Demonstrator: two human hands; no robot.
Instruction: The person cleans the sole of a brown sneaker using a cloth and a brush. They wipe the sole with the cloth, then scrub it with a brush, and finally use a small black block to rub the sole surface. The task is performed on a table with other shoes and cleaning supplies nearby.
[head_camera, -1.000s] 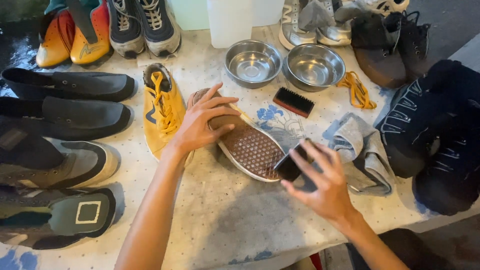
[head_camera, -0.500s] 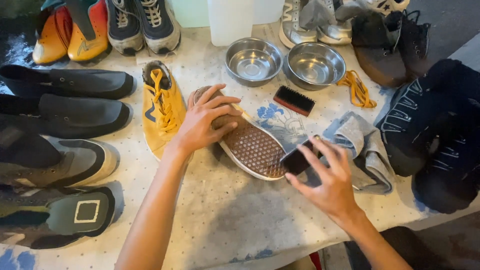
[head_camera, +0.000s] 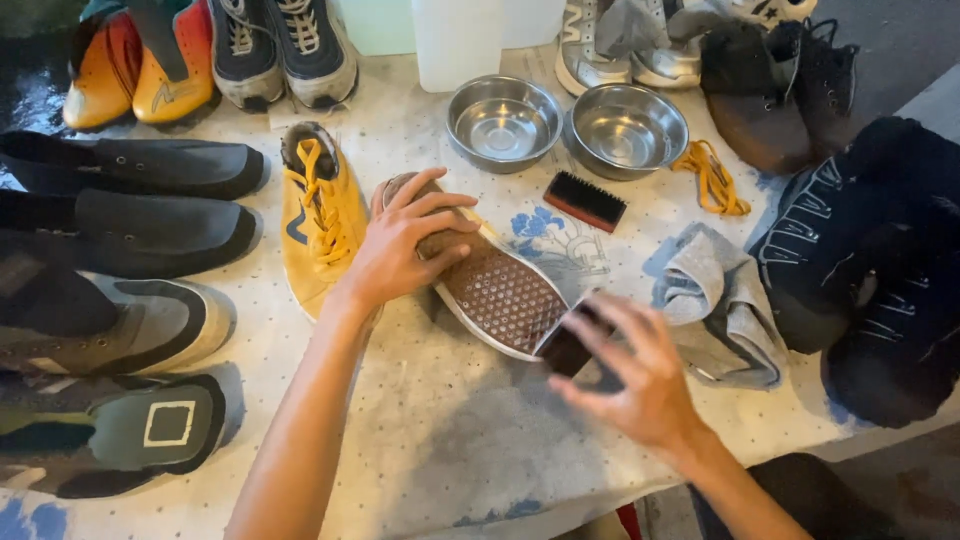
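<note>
At frame centre on the table (head_camera: 480, 440), the upturned shoe (head_camera: 480, 275) looks light with a stiff rubber sole; the left hand (head_camera: 400, 245) clamps its heel, the right hand (head_camera: 635, 375) apparently grips a dark brush (head_camera: 570, 345) at the toe.

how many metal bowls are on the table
2. One metal bowl sits at the far middle of the table, the other metal bowl right beside it. None seems hidden, though shoes crowd the edges.
</note>
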